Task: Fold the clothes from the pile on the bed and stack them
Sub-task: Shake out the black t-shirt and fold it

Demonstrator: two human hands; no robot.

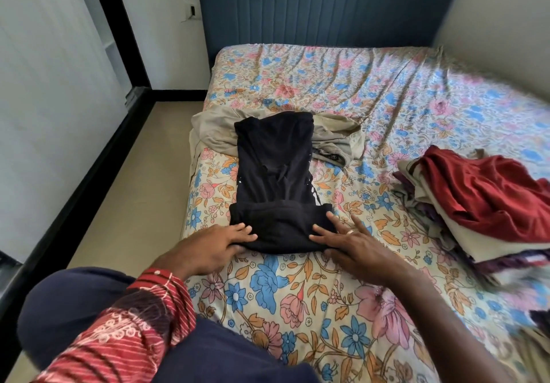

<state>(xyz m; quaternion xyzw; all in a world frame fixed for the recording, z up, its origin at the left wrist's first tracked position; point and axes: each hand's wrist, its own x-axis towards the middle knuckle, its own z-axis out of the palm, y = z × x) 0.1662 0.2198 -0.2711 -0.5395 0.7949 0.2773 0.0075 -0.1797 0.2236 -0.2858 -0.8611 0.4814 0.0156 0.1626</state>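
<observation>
A black garment (276,180) lies flat on the bed with the floral sheet (297,293), folded into a long narrow strip that points toward the headboard. Its near end is turned over once, making a thicker band. Its far end rests on a crumpled beige garment (214,132). At the right side of the bed sits a pile of clothes (482,204), loosely layered, with a dark red piece (491,195) on top and beige pieces under it.
</observation>
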